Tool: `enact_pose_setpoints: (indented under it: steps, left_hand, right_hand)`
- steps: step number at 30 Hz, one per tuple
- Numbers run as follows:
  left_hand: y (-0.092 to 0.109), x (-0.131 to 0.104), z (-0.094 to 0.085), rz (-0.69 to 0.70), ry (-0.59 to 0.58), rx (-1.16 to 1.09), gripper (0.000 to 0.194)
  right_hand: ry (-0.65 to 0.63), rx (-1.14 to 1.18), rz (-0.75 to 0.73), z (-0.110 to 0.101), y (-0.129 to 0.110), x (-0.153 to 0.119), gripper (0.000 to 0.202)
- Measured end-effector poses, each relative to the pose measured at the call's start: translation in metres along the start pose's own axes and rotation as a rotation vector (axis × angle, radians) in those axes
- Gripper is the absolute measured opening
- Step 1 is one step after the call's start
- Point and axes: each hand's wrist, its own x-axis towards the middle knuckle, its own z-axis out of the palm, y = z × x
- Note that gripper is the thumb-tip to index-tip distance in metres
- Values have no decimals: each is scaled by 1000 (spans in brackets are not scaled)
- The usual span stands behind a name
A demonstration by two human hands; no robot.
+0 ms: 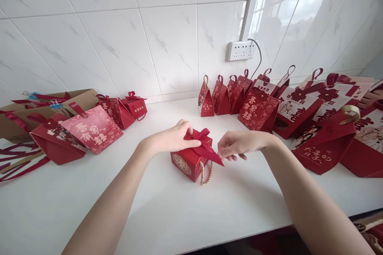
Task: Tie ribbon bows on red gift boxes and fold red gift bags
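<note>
A small red gift box (185,164) with a gold round emblem stands on the white table. A twisted gold cord handle (206,175) hangs from its right side. Across its top lies a dark red ribbon (204,149) in a bow, one pointed tail reaching out to the right. My left hand (178,137) grips the box from the left and behind, thumb pressed on top by the bow; its other fingers are mostly hidden. At the tail's edge, my right hand (233,146) pinches the ribbon between thumb and forefinger, the remaining fingers loosely curled.
On the right stand several red and white gift boxes (257,109) with ribbon loops. More red boxes (97,129) sit on the left, beside a cardboard box (76,96) and loose ribbons (25,163). A power strip (241,50) is on the tiled wall.
</note>
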Motion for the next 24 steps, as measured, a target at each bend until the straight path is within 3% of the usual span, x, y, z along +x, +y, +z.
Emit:
enact_pose_setpoints:
  steps: [3, 5, 8, 11, 15, 20, 24]
  left_hand:
    - [1, 2, 2, 15, -8, -30, 53]
    - [2, 4, 3, 53, -28, -60, 55]
    - [6, 6, 5, 143, -77, -118, 53]
    - [9, 6, 6, 177, -102, -130, 50]
    - [11, 1, 5, 143, -78, -95, 50]
    - [19, -15, -1, 137, -44, -47, 47]
    - [24, -30, -8, 306, 118, -55, 45]
  right_hand:
    - [284, 34, -19, -7, 10, -1, 36]
    - [369, 28, -94, -7, 16, 2, 60]
    - [240, -22, -210, -2, 19, 10, 103]
    - [132, -15, -277, 6, 14, 15, 121]
    - [80, 62, -273, 14, 5, 20, 141]
    - [236, -4, -329, 31, 2, 15, 135]
    - [663, -65, -404, 58, 14, -3, 111]
